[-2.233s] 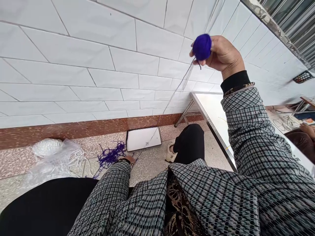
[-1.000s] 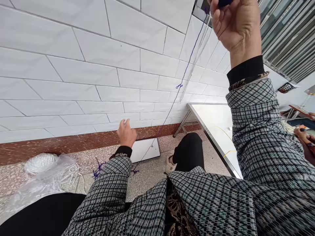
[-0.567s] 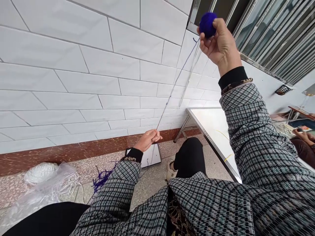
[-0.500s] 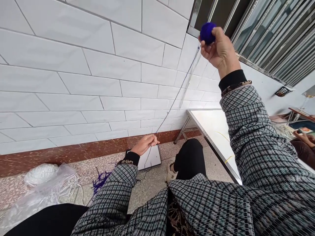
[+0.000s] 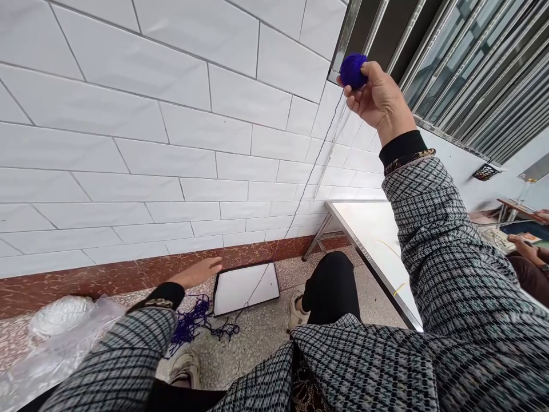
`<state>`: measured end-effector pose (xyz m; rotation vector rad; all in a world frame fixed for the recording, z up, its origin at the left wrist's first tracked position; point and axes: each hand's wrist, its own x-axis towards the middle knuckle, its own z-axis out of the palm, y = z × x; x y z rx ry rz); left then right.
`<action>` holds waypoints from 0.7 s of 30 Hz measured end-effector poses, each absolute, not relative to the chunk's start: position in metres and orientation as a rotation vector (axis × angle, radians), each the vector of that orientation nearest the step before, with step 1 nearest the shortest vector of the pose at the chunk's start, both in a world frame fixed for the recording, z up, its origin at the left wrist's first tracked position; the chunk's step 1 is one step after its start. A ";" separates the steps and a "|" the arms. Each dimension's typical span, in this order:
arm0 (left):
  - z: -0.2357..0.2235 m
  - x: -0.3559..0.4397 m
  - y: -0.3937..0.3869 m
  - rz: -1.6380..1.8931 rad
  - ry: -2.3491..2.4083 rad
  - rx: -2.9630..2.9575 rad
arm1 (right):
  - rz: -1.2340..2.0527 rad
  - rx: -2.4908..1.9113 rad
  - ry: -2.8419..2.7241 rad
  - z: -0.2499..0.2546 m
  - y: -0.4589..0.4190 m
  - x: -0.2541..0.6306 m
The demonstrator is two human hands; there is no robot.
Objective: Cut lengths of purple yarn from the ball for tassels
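Note:
My right hand [image 5: 377, 97] is raised high at the upper right, its fingers closed round a ball of purple yarn [image 5: 353, 71]. From the ball a single yarn strand [image 5: 309, 174] slants down to the left, across a white board with a dark rim [image 5: 257, 286] on the floor. It leads toward a loose tangle of purple yarn [image 5: 195, 320] beside that board. My left hand [image 5: 199, 273] hovers low at the left, above the tangle and apart from the strand. Its fingers are stretched out with nothing in them.
A white table [image 5: 364, 217] with metal legs stands at the right, with bits of yellow string on it. White cord [image 5: 62, 315] and a clear plastic bag [image 5: 81, 343] lie at the lower left. A tiled wall [image 5: 171, 143] rises ahead. Another person's hand [image 5: 525, 247] shows far right.
My left hand has let go of the yarn strand and moved left and down. My right hand still holds the ball, slightly lower in view. More of the tangle and board shows.

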<state>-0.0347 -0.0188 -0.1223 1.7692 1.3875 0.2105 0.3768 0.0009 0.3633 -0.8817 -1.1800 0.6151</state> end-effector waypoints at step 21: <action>-0.101 -0.055 -0.060 0.586 1.692 1.704 | 0.770 -0.876 -1.379 0.351 -0.014 0.356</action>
